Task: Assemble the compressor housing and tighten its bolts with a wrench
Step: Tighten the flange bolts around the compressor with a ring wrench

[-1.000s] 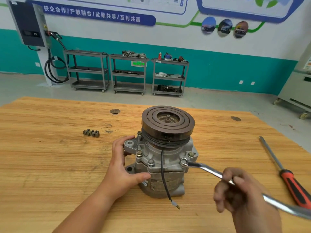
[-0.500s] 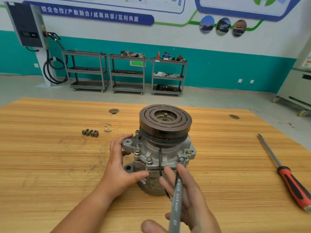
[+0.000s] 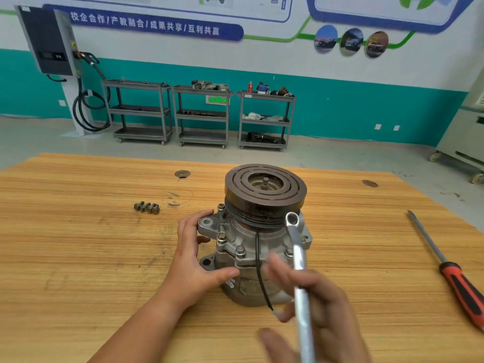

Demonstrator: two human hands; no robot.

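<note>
- Steadying the compressor housing (image 3: 272, 242), which stood on end near the middle of the tabletop (image 3: 78, 252) with its grooved pulley (image 3: 264, 187) on top, the left grip (image 3: 191, 263) clasped it. The thumb pressed against the front of the body and the fingers curled round the rear mounting ear.
- The right grip (image 3: 322, 307) held the wrench (image 3: 298, 268) by its shaft. It looked closed on it only loosely, and blur hid how the fingers wrapped.
- The wrench's ring end (image 3: 292, 220) sat on no bolt. It hung in front of the pulley's lower edge, above the flange bolts (image 3: 289, 251) on the right side.
- Bolts stood in the flange all along the visible front, so the housing looked assembled. The step in hand was judged to be tightening, with the wrench off the bolts at this moment.
- The next move called for lowering the ring squarely over a bolt head and seating it fully before pulling, while the left grip braced the body against the turn.
- The black wire (image 3: 258, 258) running down the front needed to be kept out of the swing.
- A few loose bolts (image 3: 146, 207) lay well to the left, and a red-handled screwdriver (image 3: 457, 284) lay well to the right.
</note>
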